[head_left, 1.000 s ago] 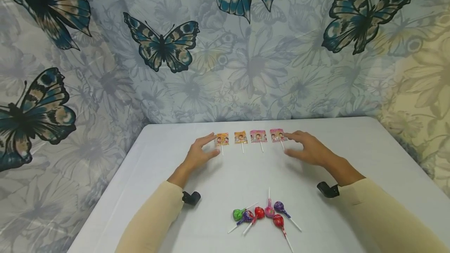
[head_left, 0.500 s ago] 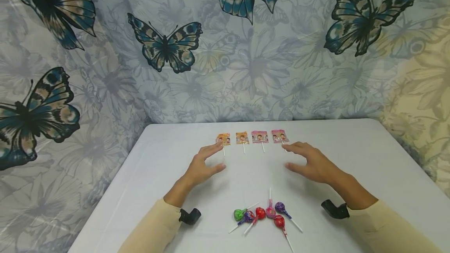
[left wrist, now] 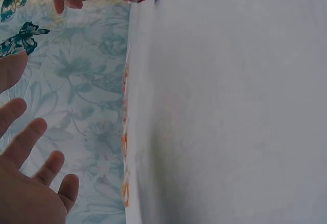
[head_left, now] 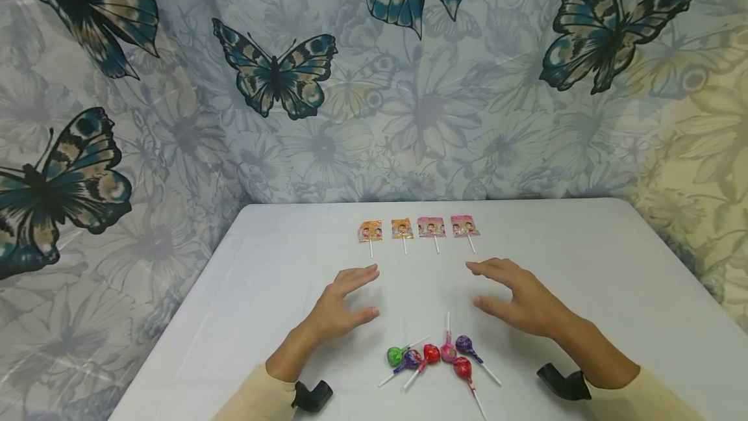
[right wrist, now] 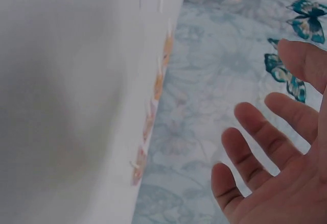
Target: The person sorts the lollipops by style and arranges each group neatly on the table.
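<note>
Butterfly-printed cloth hangs behind the white cloth-covered worktop point(head_left: 584, 265), and both your hands hover over it with nothing in them. Your left hand point(head_left: 339, 307) has its fingers point(left wrist: 23, 142) spread and relaxed; your right hand point(head_left: 520, 297) mirrors it, fingers point(right wrist: 255, 137) splayed, palms turned towards each other.

Beyond your fingertips lies a tidy row of four flat square-wrapped lollipops point(head_left: 417, 229), two orange-wrapped and two pink-wrapped, sticks pointing back at you. Nearer you than your fingers, between your wrists, sits a loose cluster of round foil-wrapped lollipops point(head_left: 435, 356) in green, purple, red and pink, their white sticks fanned out and partly crossing.

The cluster looks like the likelier trouble. Those round heads would probably roll if a palm or sleeve brushes them, and the crossed sticks mean that lifting one could drag or flick its neighbour. The black wrist cameras point(head_left: 563, 382) sit low and close to the cluster, so a careless sweep might scatter it. Reaching forward, a trailing finger could also knock the light flat row out of line.
</note>
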`<move>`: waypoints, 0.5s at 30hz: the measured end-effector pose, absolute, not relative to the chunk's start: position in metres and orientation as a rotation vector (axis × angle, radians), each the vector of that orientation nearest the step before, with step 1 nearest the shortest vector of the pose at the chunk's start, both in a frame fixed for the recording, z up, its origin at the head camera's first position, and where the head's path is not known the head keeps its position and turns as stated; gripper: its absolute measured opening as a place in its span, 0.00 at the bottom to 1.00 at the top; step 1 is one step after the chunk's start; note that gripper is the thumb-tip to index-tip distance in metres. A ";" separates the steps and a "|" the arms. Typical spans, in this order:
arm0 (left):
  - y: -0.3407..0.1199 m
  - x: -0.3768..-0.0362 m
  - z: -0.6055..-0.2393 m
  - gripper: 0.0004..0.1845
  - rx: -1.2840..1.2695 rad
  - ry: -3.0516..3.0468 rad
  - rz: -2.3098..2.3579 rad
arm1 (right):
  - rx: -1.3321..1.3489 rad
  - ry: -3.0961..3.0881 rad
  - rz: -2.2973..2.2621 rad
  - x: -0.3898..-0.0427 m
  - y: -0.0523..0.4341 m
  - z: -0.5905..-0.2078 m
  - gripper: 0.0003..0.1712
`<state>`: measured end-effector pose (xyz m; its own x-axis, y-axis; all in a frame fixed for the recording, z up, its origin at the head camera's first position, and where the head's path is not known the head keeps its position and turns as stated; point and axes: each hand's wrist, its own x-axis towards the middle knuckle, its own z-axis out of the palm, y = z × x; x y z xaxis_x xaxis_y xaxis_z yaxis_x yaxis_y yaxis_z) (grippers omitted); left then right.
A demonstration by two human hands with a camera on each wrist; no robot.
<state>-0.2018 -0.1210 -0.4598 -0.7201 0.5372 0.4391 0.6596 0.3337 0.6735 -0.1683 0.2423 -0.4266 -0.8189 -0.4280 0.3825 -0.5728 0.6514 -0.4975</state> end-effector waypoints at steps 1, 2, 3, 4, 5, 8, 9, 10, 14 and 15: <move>-0.120 -0.199 -0.461 0.32 -1.127 -2.440 -1.325 | 0.814 -2.641 0.914 -0.166 0.241 -0.428 0.31; -0.120 -0.197 -0.461 0.32 -1.142 -2.436 -1.322 | 0.810 -2.645 0.916 -0.163 0.240 -0.428 0.31; -0.119 -0.194 -0.461 0.32 -1.154 -2.433 -1.326 | 0.805 -2.654 0.913 -0.161 0.239 -0.430 0.31; -0.118 -0.192 -0.462 0.32 -1.164 -2.432 -1.332 | 0.801 -2.661 0.916 -0.158 0.238 -0.431 0.31; -0.118 -0.189 -0.462 0.32 -1.171 -2.434 -1.340 | 0.800 -2.668 0.920 -0.156 0.237 -0.432 0.31; -0.117 -0.183 -0.463 0.31 -1.156 -2.481 -1.394 | 0.800 -2.678 0.929 -0.149 0.234 -0.439 0.32; -0.117 -0.182 -0.463 0.31 -1.154 -2.496 -1.408 | 0.809 -2.677 0.930 -0.147 0.234 -0.441 0.32; -0.117 -0.181 -0.463 0.31 -1.155 -2.510 -1.423 | 0.819 -2.671 0.937 -0.145 0.233 -0.443 0.32; -0.116 -0.178 -0.465 0.29 -1.183 -2.554 -1.443 | 0.864 -2.638 0.962 -0.142 0.230 -0.451 0.31; -0.116 -0.179 -0.465 0.29 -1.205 -2.548 -1.447 | 0.876 -2.628 0.969 -0.142 0.229 -0.452 0.30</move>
<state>-0.1787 -0.1158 -0.4654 -0.7105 0.6237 0.3258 0.5993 0.2937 0.7447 -0.1418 0.2295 -0.4520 -0.8023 -0.4613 0.3789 -0.5969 0.6080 -0.5235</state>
